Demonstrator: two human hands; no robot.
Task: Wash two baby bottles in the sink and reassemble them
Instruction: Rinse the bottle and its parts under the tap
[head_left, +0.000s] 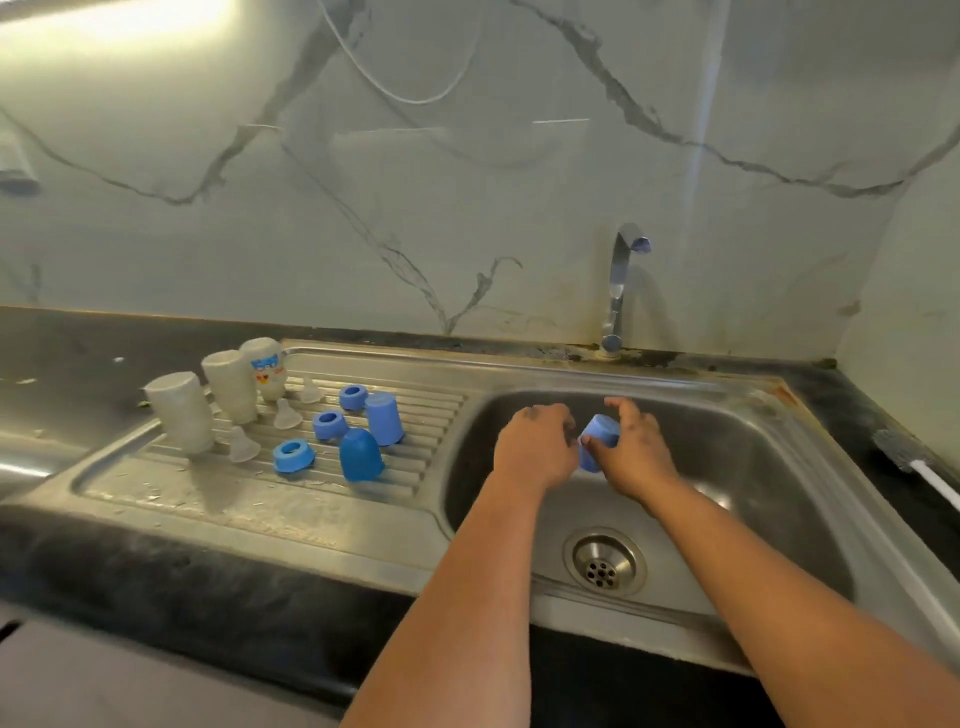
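At left centre of the frame stood three bottle bodies (228, 384), three clear teats (287, 414), three blue collar rings (330, 424) and two blue caps (383, 418). A third blue cap (597, 439) sat at centre between two hands (535, 447).

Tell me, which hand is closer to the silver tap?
Right. The right hand, holding a blue cap, sits almost straight below the tap; the left hand is farther left, also touching the cap.
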